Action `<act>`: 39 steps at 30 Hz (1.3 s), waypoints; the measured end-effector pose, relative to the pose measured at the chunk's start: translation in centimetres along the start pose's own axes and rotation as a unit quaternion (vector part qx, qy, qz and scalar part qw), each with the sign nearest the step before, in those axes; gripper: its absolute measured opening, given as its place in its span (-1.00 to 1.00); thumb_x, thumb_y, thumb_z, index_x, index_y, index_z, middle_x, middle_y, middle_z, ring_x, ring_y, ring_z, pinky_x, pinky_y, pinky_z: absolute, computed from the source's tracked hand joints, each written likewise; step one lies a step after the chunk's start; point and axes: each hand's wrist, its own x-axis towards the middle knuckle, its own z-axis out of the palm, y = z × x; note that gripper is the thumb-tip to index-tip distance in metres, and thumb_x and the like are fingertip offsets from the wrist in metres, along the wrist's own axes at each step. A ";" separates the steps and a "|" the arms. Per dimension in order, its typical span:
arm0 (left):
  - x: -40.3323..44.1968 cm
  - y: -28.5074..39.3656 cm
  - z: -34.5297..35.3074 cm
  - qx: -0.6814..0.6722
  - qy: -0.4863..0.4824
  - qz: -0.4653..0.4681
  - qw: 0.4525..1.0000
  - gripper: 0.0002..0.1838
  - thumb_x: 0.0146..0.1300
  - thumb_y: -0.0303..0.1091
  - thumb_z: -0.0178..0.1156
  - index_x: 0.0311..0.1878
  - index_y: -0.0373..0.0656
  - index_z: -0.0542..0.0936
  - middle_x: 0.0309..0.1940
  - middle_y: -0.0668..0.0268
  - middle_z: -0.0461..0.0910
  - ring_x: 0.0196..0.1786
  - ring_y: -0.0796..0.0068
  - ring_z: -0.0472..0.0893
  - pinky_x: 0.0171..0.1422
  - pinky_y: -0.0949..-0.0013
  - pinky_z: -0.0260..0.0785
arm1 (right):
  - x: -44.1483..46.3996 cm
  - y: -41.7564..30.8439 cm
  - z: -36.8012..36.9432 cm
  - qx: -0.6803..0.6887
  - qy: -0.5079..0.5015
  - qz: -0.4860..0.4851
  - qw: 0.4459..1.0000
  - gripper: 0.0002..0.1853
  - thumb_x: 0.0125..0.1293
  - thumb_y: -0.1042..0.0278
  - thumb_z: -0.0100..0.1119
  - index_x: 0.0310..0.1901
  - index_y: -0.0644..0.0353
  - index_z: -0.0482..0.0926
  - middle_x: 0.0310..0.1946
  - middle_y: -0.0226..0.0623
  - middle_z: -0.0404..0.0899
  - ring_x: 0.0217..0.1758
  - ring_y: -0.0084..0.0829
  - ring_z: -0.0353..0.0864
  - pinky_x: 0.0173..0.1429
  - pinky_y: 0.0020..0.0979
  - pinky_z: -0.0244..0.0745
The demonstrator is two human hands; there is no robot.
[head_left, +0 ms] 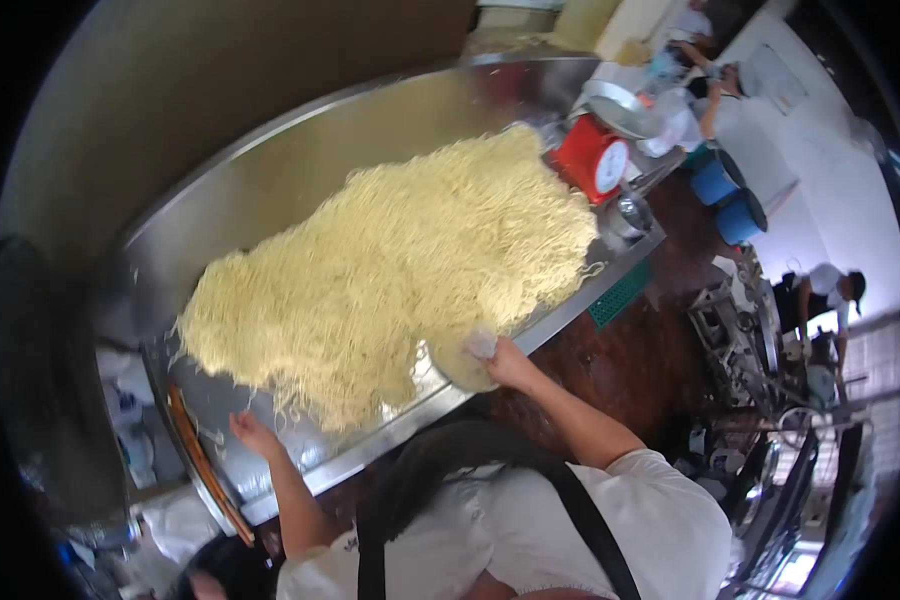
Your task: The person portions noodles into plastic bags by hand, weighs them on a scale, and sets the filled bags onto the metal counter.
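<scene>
A wide heap of pale yellow noodles [390, 270] covers most of a shiny metal table [315, 450] in front of me. At the heap's near edge, my right hand [507, 362] is closed on the gathered top of a clear plastic bag [462, 362], which looks to have noodles in it. Farther left, my left hand [255, 435] is over the near left part of the table, holding nothing, its fingers loosely apart. Close to it, a long brown wooden stick [195, 440] lies along the table's left edge, with a few stray noodle strands between.
A red scale [595, 158] with a metal pan [622, 108] stands at the table's far right, beside a metal pot [628, 214]. Blue buckets [718, 180] and a green mat [620, 295] are on the floor. Other people [828, 290] work by machinery on the right and at the back.
</scene>
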 end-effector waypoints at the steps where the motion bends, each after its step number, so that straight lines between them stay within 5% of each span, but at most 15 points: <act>1: 0.2 -1.2 0.2 0.010 0.008 -0.014 1.000 -0.54 0.46 -0.29 0.12 0.34 -0.27 0.37 0.09 0.08 0.54 0.04 0.30 0.56 0.16 0.27 0.44 | -0.2 -1.4 -0.6 0.032 -0.009 0.042 0.999 -0.71 0.46 0.22 0.07 0.01 0.22 0.64 -0.14 -0.05 0.69 -0.01 -0.11 0.67 0.08 -0.20 0.53; 4: 1.3 -7.2 0.2 -0.094 0.060 0.035 0.993 -0.53 0.47 -0.18 0.12 0.31 -0.25 0.40 0.04 0.09 0.60 0.06 0.21 0.58 0.21 0.25 0.43 | -0.2 -1.5 -0.8 -0.024 -0.015 0.068 0.997 -0.73 0.42 0.22 0.12 0.01 0.13 0.68 -0.12 -0.05 0.71 -0.02 -0.02 0.66 0.10 -0.16 0.52; 5: 1.3 -5.7 -1.5 -0.011 0.040 -0.042 0.998 -0.48 0.45 -0.08 0.13 0.26 -0.31 0.45 0.11 0.02 0.56 0.14 0.15 0.55 0.28 0.22 0.38 | 0.0 -1.5 -1.1 -0.020 -0.018 0.047 0.999 -0.75 0.40 0.25 0.15 -0.01 0.14 0.69 -0.12 -0.04 0.70 -0.02 0.00 0.66 0.10 -0.17 0.52; 7: 2.9 -10.3 -2.7 0.180 0.128 0.001 0.975 -0.36 0.43 0.02 0.10 0.26 -0.45 0.44 0.20 -0.16 0.46 0.30 -0.08 0.42 0.44 0.06 0.23 | 0.1 0.4 -1.1 -0.062 -0.009 -0.022 0.998 -0.78 0.39 0.31 0.18 -0.06 0.20 0.70 -0.13 -0.02 0.70 -0.02 0.01 0.66 0.08 -0.18 0.51; 8: 2.0 -3.9 -4.6 0.102 0.160 -0.085 0.978 -0.33 0.44 -0.02 0.10 0.31 -0.48 0.38 0.25 -0.23 0.40 0.33 -0.15 0.38 0.47 0.04 0.19 | 0.3 1.7 -0.9 -0.108 0.015 -0.072 0.991 -0.79 0.39 0.33 0.18 -0.09 0.24 0.70 -0.15 -0.01 0.70 -0.03 0.01 0.66 0.06 -0.19 0.51; 12: 4.5 -7.0 -5.9 0.178 0.172 -0.066 0.967 -0.35 0.44 -0.08 0.08 0.33 -0.50 0.35 0.32 -0.29 0.31 0.37 -0.25 0.32 0.47 -0.02 0.19 | 0.3 0.9 -1.2 -0.074 0.008 0.014 0.997 -0.77 0.44 0.34 0.14 -0.14 0.36 0.67 -0.18 0.01 0.70 -0.08 -0.03 0.67 0.05 -0.20 0.51; 16: 7.7 -8.9 -4.2 0.351 0.081 0.030 0.932 -0.33 0.43 -0.05 0.06 0.37 -0.45 0.33 0.44 -0.17 0.22 0.50 -0.13 0.19 0.59 -0.01 0.00 | 0.3 -2.1 -1.2 -0.082 -0.013 0.064 0.995 -0.76 0.46 0.34 0.14 -0.10 0.40 0.62 -0.19 -0.04 0.69 -0.09 -0.15 0.67 0.04 -0.26 0.49; 22: 19.1 -6.5 2.2 0.324 0.036 0.081 0.942 -0.28 0.45 0.01 -0.01 0.44 -0.40 0.25 0.49 -0.04 0.19 0.56 0.02 0.13 0.62 -0.01 -0.09 | 0.4 -2.6 -0.4 -0.109 -0.005 0.130 0.985 -0.76 0.47 0.34 0.14 -0.03 0.38 0.59 -0.17 -0.11 0.67 -0.06 -0.27 0.62 0.08 -0.31 0.47; 28: 30.9 -4.5 10.8 0.172 -0.007 0.175 0.969 -0.33 0.47 0.06 -0.03 0.37 -0.36 0.38 0.33 -0.01 0.43 0.40 0.03 0.37 0.56 0.08 0.07 | -0.9 -1.6 0.3 -0.111 -0.007 0.171 0.979 -0.75 0.50 0.30 0.10 -0.07 0.37 0.57 -0.14 -0.13 0.64 -0.04 -0.28 0.59 0.10 -0.33 0.44; 29: 31.3 -3.1 12.4 -0.037 -0.075 0.053 0.995 -0.34 0.47 0.07 -0.02 0.35 -0.33 0.42 0.27 0.05 0.49 0.34 0.08 0.44 0.49 0.08 0.17 | -1.0 -2.1 0.7 -0.100 -0.002 0.158 0.982 -0.74 0.50 0.27 0.08 -0.10 0.36 0.56 -0.16 -0.11 0.62 -0.04 -0.23 0.58 0.10 -0.32 0.44; 30: 30.3 -0.2 14.3 -0.239 -0.142 -0.077 0.958 -0.36 0.48 0.09 -0.02 0.32 -0.31 0.46 0.22 0.11 0.55 0.27 0.13 0.51 0.43 0.09 0.26 | -1.2 -1.5 0.4 -0.133 -0.017 0.116 0.984 -0.74 0.50 0.27 0.08 -0.10 0.36 0.56 -0.17 -0.10 0.62 -0.04 -0.22 0.58 0.10 -0.30 0.44; 32: 23.0 7.7 14.7 -0.556 -0.274 -0.207 0.757 -0.40 0.48 0.09 -0.03 0.30 -0.23 0.51 0.12 0.22 0.62 0.15 0.30 0.60 0.27 0.16 0.41 | -1.8 0.1 0.0 -0.193 -0.038 0.028 0.980 -0.74 0.50 0.27 0.07 -0.11 0.36 0.56 -0.18 -0.09 0.61 -0.04 -0.18 0.58 0.11 -0.28 0.43; 34: 16.5 10.9 17.7 -0.599 -0.325 -0.256 0.686 -0.42 0.48 0.08 -0.02 0.29 -0.22 0.53 0.10 0.22 0.63 0.13 0.30 0.61 0.25 0.17 0.42 | -1.4 -1.1 -0.5 -0.178 -0.014 0.004 0.984 -0.75 0.51 0.28 0.06 -0.11 0.35 0.57 -0.19 -0.08 0.61 -0.03 -0.17 0.57 0.12 -0.25 0.42; 39: 5.9 15.5 25.1 -0.478 -0.426 -0.406 0.652 -0.46 0.47 0.05 0.02 0.24 -0.19 0.57 0.05 0.24 0.66 0.08 0.32 0.63 0.20 0.21 0.45 | 0.0 -3.3 -2.3 -0.136 0.029 0.034 0.990 -0.80 0.50 0.35 0.05 -0.14 0.32 0.57 -0.21 -0.10 0.59 -0.05 -0.15 0.55 0.12 -0.22 0.40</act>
